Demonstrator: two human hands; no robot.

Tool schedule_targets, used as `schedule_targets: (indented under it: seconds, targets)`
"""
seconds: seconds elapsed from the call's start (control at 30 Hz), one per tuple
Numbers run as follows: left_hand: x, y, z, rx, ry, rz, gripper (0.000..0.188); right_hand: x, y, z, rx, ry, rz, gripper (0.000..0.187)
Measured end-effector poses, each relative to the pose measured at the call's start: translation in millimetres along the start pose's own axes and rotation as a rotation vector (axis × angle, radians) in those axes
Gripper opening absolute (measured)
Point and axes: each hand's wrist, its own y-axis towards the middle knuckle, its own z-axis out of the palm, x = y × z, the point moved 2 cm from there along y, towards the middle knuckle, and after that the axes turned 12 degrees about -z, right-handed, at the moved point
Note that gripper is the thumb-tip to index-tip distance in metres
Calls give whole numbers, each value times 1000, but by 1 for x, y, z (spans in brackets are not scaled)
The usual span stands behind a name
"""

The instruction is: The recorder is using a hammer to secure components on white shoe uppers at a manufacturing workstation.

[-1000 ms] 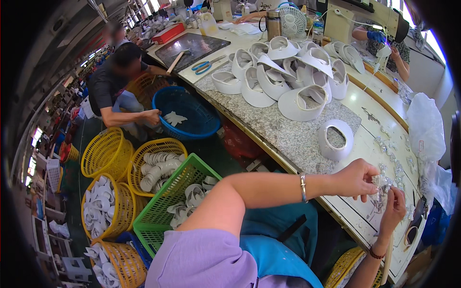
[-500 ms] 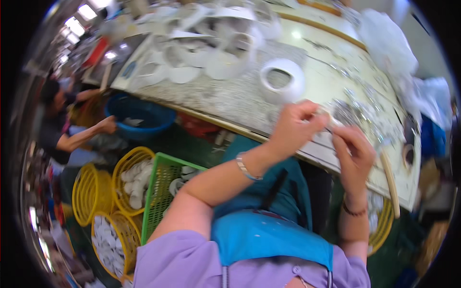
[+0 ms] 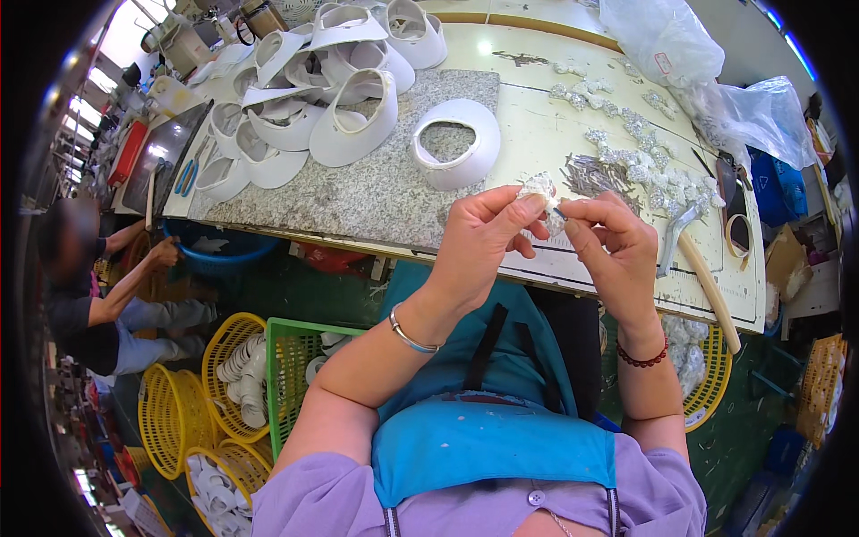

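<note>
My left hand is closed on a silvery white glitter bow, over the table's front edge. Close by on the right, my right hand pinches a small thin dark piece against the bow's middle; its exact kind is too small to make out. Beyond my hands, a single white sun visor lies on the speckled stone slab. To the right of it are a heap of thin metal strips and several similar glitter bows.
White visors are piled at the back left. A hammer overhangs the table's right front. Plastic bags lie at the back right. Below stand yellow baskets and a green crate. A co-worker is beside a blue tub.
My view has shifted, so the table and visors sit further left. My hands stay close together, and the bow between them now shows clearly.
</note>
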Motion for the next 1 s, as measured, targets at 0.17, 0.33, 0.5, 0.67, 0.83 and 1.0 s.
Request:
schedule_targets:
  seconds: [0.17,0.33,0.5,0.67,0.83,1.0]
  targets:
    - [1,1,0,-14,-41,2,24,-1,2,0,21,32,41,15]
    - [3,2,-2,8,-13,15,23,-5,3,-2,43,84,62,13]
    - [6,2,-2,-30,125,137,18,-5,2,-2,46,89,52,12]
    - [6,2,-6,8,55,97,17,-7,1,-2,54,116,40,13]
    - [5,1,0,18,14,66,15,-12,0,-4,71,166,68,13]
    - [7,2,-3,27,126,130,20,-12,1,-6,84,182,88,13]
